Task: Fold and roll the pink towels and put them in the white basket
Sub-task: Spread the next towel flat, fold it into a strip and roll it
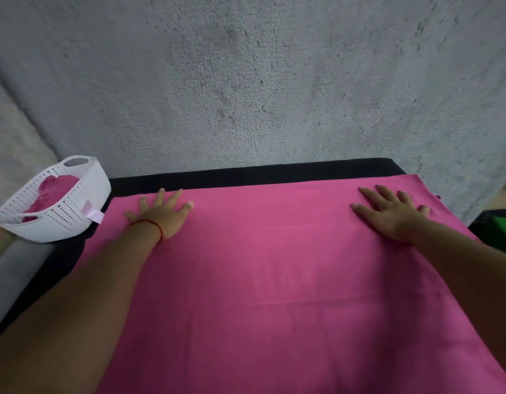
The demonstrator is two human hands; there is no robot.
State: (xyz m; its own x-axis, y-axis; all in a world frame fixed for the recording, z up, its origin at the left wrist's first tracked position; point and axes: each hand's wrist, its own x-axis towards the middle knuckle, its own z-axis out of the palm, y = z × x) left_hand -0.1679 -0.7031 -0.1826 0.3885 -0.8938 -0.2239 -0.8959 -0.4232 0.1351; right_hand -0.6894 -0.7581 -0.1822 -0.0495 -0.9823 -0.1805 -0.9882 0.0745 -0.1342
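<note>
A large bright pink cloth towel point(260, 280) lies spread flat over a black tabletop point(246, 173) and covers most of it. Only a dark strip of the tabletop shows along the far edge and down the left edge. The towel's surface is smooth, with a few faint crease lines running across it from left to right.

Both hands rest palm down on the towel near its far edge. The left hand point(160, 213) lies close to the towel's far left corner, its fingers straight and spread, the fingertips reaching almost to the towel's far hem. It grasps nothing. A thin red thread bracelet point(152, 223) circles that wrist. The right hand point(391, 216) lies near the far right corner, likewise flat, fingers straight and fanned apart, pressing on the cloth without gripping it. The two hands are well apart, and both bare forearms stretch across the towel from the near edge.

At the far left corner of the tabletop stands a white perforated plastic basket point(75, 206) with cut-out handles, just beside the towel's corner. Inside it lie more pink towels point(57, 187), bunched so that I cannot count them. A small pale pink tag point(94, 213) hangs on the basket's wall.

A rough grey plastered wall point(246, 81) rises behind the far edge. Beyond the right edge shows part of a green object point(499, 231).
</note>
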